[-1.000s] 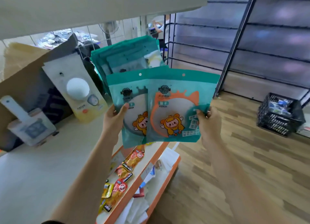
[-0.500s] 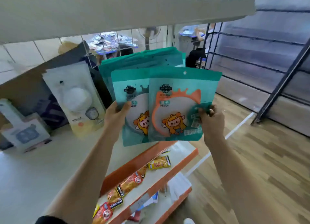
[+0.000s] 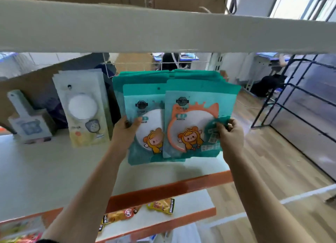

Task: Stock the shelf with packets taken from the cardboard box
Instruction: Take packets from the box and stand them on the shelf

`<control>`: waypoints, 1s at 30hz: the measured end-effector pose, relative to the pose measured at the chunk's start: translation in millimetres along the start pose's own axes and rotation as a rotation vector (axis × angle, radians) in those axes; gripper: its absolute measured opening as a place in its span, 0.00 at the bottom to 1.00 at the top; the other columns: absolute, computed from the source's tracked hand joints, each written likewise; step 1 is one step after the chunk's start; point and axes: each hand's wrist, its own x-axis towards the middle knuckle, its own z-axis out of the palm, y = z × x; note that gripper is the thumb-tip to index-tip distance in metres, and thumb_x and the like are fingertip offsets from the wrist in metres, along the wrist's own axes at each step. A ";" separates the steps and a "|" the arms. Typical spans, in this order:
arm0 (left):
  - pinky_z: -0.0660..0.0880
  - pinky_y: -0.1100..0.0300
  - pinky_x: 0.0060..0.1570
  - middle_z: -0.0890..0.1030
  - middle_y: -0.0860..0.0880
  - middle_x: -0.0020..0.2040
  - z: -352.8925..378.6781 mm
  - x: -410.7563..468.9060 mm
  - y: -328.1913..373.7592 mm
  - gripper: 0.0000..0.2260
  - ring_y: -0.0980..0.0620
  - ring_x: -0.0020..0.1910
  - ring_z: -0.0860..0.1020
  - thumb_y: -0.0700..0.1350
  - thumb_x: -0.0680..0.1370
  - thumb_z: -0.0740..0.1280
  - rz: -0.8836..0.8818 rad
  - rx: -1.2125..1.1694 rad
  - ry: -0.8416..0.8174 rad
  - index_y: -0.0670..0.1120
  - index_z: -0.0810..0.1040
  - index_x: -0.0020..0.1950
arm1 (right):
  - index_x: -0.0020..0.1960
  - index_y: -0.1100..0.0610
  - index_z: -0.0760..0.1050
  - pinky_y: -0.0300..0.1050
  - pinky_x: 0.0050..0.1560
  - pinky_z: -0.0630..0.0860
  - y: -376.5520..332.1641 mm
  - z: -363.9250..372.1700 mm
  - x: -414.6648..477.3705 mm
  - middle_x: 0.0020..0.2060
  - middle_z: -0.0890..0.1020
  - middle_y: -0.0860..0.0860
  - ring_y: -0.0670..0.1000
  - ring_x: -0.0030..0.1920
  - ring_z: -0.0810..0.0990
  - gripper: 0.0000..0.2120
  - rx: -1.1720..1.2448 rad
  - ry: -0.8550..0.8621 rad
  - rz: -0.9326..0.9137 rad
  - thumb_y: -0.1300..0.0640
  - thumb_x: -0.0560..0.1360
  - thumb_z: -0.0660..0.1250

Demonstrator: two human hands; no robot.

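1. The left hand (image 3: 125,131) is clamped on the left edge of a teal plastic mirror packet (image 3: 145,133) printed with a cartoon figure, with the thumb laid on its front.
2. The right hand (image 3: 231,136) is pinched on the right edge of a second teal plastic packet (image 3: 190,126), which shows an orange-rimmed mirror and overlaps the first.
3. Both packets are held upright over the white shelf board (image 3: 54,170), just in front of a standing stack of like teal packets (image 3: 163,77).
4. Contact between the packet bottoms and the board cannot be determined.
5. A white pouch (image 3: 83,111) with a round puff is noted left of the stack.
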 end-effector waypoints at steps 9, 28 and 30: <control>0.75 0.55 0.47 0.76 0.50 0.51 12.2 -1.8 -21.1 0.19 0.48 0.50 0.76 0.43 0.76 0.68 0.020 0.191 0.160 0.42 0.66 0.63 | 0.53 0.58 0.71 0.43 0.42 0.76 26.2 -8.4 35.9 0.48 0.80 0.58 0.53 0.44 0.78 0.06 -0.068 -0.047 0.015 0.65 0.77 0.62; 0.71 0.51 0.52 0.67 0.40 0.60 29.7 -24.7 -35.7 0.26 0.40 0.55 0.72 0.43 0.66 0.77 0.117 0.744 0.137 0.42 0.71 0.60 | 0.76 0.52 0.40 0.58 0.65 0.67 46.9 -13.0 33.0 0.62 0.65 0.63 0.63 0.64 0.66 0.61 -0.482 -0.180 -0.094 0.59 0.59 0.80; 0.72 0.48 0.53 0.67 0.40 0.61 31.4 -24.8 -37.7 0.27 0.39 0.56 0.72 0.43 0.66 0.77 0.118 0.760 0.165 0.41 0.70 0.61 | 0.77 0.55 0.43 0.51 0.65 0.63 46.8 -13.9 31.2 0.61 0.64 0.64 0.62 0.63 0.63 0.58 -0.581 -0.244 -0.145 0.58 0.60 0.80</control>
